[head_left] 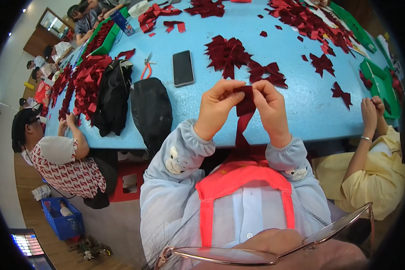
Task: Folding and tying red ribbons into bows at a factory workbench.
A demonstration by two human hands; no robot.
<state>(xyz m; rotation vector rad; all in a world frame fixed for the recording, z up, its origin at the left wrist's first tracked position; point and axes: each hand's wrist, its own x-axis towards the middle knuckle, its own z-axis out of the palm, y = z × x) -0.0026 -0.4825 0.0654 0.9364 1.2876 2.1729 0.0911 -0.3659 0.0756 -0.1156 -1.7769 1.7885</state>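
Note:
Above the near edge of the table, my left hand [218, 105] and my right hand [271, 110] pinch the top of a dark red velvet ribbon [245, 105] between thumbs and forefingers. The ribbon is folded over at the top, and its tail hangs down past the table edge toward my lap. Just beyond my fingers lies a pile of dark red velvet bows [228, 53]. A separate velvet bow [267, 74] rests right behind my right hand. How the ribbon is folded inside my fingertips is hidden.
On the blue table [193, 119] lie a phone [183, 68], red-handled cutters [147, 66], black cloth sleeves [151, 110] and heaps of red ribbon [87, 85]. Green trays [378, 83] stand at both sides. People work close by, left [72, 166] and right [373, 171].

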